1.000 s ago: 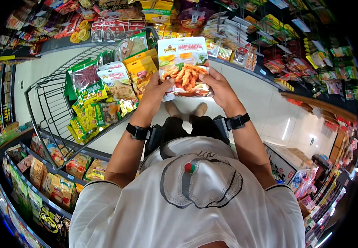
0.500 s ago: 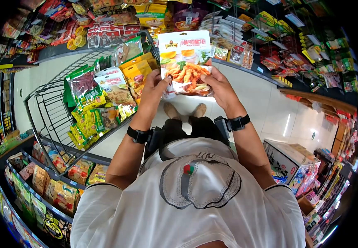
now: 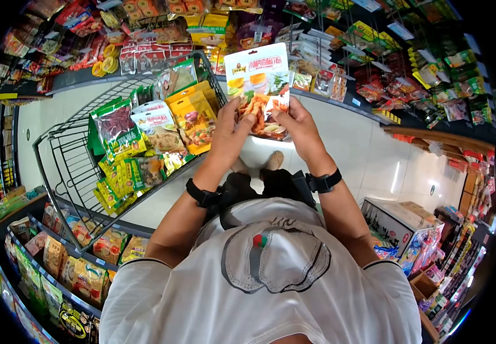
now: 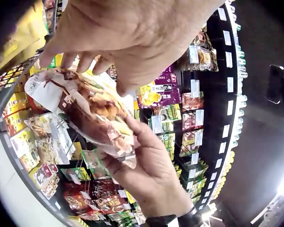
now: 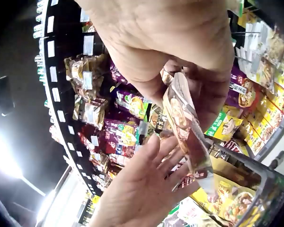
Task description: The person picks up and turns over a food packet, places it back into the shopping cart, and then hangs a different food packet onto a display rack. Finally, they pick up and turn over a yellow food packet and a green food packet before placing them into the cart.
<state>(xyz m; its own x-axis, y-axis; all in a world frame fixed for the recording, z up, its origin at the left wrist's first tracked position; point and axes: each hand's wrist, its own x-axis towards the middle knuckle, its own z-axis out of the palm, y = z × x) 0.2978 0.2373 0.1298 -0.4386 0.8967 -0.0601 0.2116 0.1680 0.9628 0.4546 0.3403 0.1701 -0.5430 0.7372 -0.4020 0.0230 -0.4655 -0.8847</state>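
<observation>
A white-topped food pouch with a picture of fried strips is held upright in front of the body. My left hand grips its lower left side, the thumb across the front and the fingers behind. The right hand pinches the lower right side, its thumb on the picture. In the left wrist view the pouch looks bent, and its clear lower part shines. The right wrist view shows the pouch nearly edge-on between both hands.
A black wire shopping cart stands at the left, carrying green, white and yellow food packets. Shelves with hanging packets curve across the far side. Bins of bagged goods are at lower left, a white box at right.
The left hand has shifted right and its thumb now lies further over the pouch front. The pouch has tilted slightly and moved a little right. The cart stays about where it was.
</observation>
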